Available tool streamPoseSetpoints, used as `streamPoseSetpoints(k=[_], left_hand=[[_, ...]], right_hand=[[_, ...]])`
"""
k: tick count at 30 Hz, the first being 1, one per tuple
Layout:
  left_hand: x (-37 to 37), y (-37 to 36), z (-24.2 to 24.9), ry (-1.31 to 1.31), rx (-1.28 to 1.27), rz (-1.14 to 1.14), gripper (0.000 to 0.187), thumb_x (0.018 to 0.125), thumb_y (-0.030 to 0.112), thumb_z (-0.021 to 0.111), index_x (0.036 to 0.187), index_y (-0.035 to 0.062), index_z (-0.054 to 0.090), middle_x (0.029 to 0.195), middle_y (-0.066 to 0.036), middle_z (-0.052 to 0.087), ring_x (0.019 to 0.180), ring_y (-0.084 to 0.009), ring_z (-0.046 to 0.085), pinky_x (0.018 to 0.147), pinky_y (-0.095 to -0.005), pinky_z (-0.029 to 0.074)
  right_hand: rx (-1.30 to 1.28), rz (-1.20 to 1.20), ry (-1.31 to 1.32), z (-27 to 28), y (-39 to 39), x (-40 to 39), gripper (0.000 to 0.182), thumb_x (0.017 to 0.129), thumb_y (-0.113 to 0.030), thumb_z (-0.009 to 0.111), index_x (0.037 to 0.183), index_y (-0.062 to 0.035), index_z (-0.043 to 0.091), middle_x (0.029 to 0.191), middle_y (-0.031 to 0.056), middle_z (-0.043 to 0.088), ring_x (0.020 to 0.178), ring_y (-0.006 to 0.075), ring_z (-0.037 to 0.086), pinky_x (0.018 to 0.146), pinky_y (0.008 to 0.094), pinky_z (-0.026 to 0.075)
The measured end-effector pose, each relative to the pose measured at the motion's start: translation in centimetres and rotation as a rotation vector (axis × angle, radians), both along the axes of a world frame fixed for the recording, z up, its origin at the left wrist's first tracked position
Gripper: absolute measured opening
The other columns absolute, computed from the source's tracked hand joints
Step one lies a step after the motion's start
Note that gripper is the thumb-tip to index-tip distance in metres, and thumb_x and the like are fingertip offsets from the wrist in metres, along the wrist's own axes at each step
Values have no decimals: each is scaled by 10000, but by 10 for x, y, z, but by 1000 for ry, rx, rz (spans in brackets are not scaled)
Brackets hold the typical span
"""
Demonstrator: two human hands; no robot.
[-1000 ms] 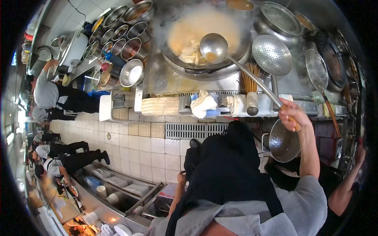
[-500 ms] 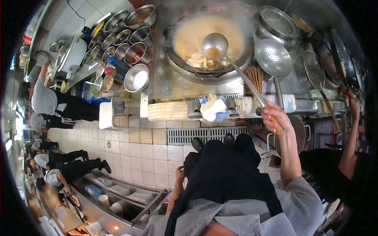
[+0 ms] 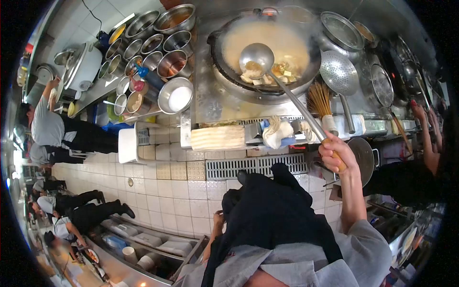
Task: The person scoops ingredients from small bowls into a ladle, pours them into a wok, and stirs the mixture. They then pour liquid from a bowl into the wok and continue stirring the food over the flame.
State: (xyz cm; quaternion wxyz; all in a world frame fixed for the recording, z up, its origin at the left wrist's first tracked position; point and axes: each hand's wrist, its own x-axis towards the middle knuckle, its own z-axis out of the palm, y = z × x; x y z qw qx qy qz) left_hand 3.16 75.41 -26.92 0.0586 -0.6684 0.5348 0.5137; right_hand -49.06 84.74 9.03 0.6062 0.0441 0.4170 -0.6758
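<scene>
My right hand (image 3: 338,154) is closed around the wooden handle end of a long steel ladle (image 3: 294,99). Its round bowl hangs over the near part of a large wok (image 3: 313,71), with some pale food in it. Cloudy, steaming broth (image 3: 267,36) fills the wok, and pale and yellowish pieces (image 3: 287,71) gather near its front edge. Low beside my dark apron hangs my left hand (image 3: 218,219); the apron and the angle hide most of its fingers, and I see nothing in it.
Steel seasoning bowls (image 3: 175,94) crowd the left counter. Right of the wok are a bamboo brush (image 3: 319,98), a perforated skimmer (image 3: 338,71) and a strainer (image 3: 381,86). Folded cloths (image 3: 217,137) lie along the stove front. A co-worker's arm (image 3: 427,129) is at far right; others work at left.
The ladle bowl has shifted left and toward the near rim relative to the wok, and now holds pale food. The view has turned slightly. My left hand stays low at my side.
</scene>
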Motion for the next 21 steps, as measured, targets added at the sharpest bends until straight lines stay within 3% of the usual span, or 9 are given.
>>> streamPoseSetpoints(k=[7,10,15,16,21], left_hand=[[8,-31,3,-18,135,-29,385,778,4,588,1163,11,569,765,-117,645,564,-173,611,439,-295,473],[17,-45,-26,79,254,180,388,780,-11,557,1167,6,561,775,-127,640,576,-187,623,443,-296,482],[9,-62,-38,136,192,266,396,774,-7,535,1169,-6,553,772,-134,636,589,-196,630,448,-288,480],[3,-62,-33,129,187,265,394,777,-5,541,1171,-7,551,779,-135,639,587,-194,629,448,-290,478],[-15,-46,-26,101,103,83,359,778,45,614,1134,8,582,770,-128,652,576,-191,623,453,-302,471]], right_hand=[[-38,20,55,28,-18,45,617,833,22,511,1414,-61,322,606,41,415,327,59,339,259,216,277],[-40,118,176,37,-27,58,572,825,29,531,1372,-6,367,617,29,454,327,65,351,277,211,286],[56,176,424,46,-27,64,563,813,49,529,1356,24,385,591,14,495,342,59,383,308,192,312],[78,164,452,45,-22,61,620,796,30,566,1383,10,371,610,31,508,341,76,380,319,203,309],[91,50,442,36,9,45,642,809,46,528,1415,-21,330,595,29,489,351,74,394,309,207,316]])
